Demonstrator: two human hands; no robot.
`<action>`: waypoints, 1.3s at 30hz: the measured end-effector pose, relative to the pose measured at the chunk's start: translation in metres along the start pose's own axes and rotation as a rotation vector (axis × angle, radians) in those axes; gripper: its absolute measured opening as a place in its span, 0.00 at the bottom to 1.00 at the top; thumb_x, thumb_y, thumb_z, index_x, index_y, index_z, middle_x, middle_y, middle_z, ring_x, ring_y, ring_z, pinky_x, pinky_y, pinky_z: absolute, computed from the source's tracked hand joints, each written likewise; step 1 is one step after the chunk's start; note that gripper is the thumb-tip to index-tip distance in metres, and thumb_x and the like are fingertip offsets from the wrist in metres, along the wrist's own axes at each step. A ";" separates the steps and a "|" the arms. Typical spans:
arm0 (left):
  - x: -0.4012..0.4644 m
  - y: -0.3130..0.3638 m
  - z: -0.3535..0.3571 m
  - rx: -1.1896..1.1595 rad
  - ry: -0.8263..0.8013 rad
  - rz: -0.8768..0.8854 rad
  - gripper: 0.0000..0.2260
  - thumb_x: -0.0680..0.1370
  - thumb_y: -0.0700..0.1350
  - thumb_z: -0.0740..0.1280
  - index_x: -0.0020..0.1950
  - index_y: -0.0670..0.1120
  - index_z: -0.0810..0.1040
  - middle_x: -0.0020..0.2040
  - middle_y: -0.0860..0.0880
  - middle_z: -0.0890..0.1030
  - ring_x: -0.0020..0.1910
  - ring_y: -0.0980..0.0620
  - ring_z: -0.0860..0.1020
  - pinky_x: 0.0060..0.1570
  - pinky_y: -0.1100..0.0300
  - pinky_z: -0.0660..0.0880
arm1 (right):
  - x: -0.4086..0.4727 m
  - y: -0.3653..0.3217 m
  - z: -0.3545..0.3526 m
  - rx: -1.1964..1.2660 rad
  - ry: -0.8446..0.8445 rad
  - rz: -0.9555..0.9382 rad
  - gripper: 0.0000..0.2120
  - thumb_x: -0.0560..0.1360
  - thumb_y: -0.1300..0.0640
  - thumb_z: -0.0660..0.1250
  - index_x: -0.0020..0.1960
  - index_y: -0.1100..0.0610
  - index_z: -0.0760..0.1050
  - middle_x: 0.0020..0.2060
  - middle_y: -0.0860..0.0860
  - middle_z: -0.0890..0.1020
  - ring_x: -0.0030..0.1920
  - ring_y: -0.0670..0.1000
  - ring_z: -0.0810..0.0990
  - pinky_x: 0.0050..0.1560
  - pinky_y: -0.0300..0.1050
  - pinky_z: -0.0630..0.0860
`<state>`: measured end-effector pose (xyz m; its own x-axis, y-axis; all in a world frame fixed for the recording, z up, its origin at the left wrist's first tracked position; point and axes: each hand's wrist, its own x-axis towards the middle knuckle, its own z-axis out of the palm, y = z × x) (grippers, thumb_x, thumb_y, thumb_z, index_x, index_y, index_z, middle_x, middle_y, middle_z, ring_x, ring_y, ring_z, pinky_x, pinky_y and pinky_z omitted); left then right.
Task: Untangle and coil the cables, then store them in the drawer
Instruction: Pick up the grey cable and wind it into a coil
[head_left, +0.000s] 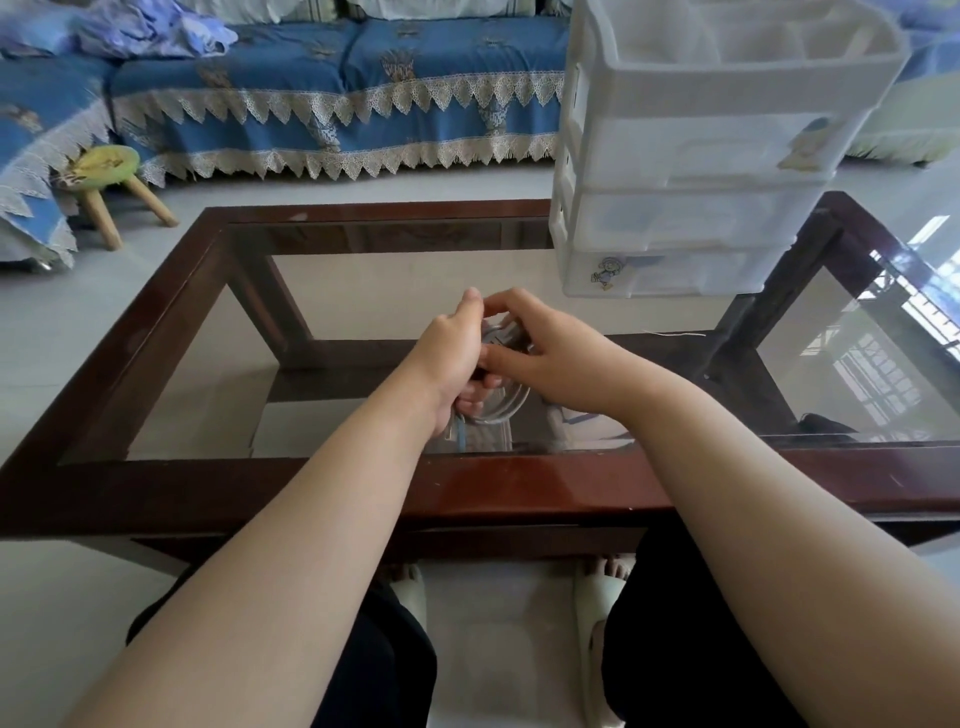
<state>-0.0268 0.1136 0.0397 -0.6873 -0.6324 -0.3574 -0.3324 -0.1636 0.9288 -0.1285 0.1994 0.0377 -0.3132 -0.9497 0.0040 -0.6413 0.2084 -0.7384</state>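
Observation:
A coil of pale grey cable (506, 402) hangs between both hands above the glass table (332, 312). My left hand (457, 348) grips the coil, fingers curled round its loops from the left. My right hand (540, 348) pinches the upper part of the coil from the right, thumb and fingertips on the strands. Much of the cable is hidden behind the hands. A white plastic drawer unit (696, 156) stands on the table at the back right, and all three of its drawers look closed.
The table has a dark wooden frame (519, 483) around the glass. A thin pale thread (675, 333) lies on the glass right of my hands. Behind are a blue sofa (337, 88) and a small green stool (106, 166).

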 end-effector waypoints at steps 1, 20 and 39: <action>0.000 0.000 -0.001 -0.036 -0.004 -0.012 0.24 0.84 0.56 0.48 0.40 0.42 0.72 0.25 0.46 0.68 0.19 0.55 0.61 0.25 0.62 0.57 | 0.001 0.000 0.001 -0.034 0.007 0.004 0.18 0.77 0.45 0.64 0.64 0.48 0.66 0.41 0.40 0.79 0.38 0.35 0.77 0.38 0.31 0.70; 0.012 -0.010 0.037 -0.094 0.176 0.115 0.08 0.83 0.44 0.54 0.54 0.45 0.72 0.41 0.46 0.74 0.31 0.53 0.70 0.28 0.59 0.68 | 0.006 0.017 0.023 0.364 0.703 0.090 0.15 0.77 0.52 0.65 0.32 0.54 0.70 0.24 0.44 0.72 0.27 0.42 0.69 0.30 0.37 0.67; 0.013 -0.001 0.046 -0.401 -0.401 0.078 0.17 0.85 0.49 0.51 0.51 0.39 0.72 0.32 0.48 0.69 0.35 0.51 0.72 0.41 0.61 0.77 | 0.005 0.035 -0.009 0.662 0.839 0.215 0.18 0.79 0.51 0.62 0.32 0.55 0.65 0.21 0.47 0.70 0.22 0.53 0.74 0.23 0.38 0.65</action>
<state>-0.0649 0.1405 0.0294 -0.9172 -0.3305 -0.2224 -0.0532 -0.4516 0.8906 -0.1589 0.2042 0.0175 -0.9132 -0.3939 0.1045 -0.0902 -0.0548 -0.9944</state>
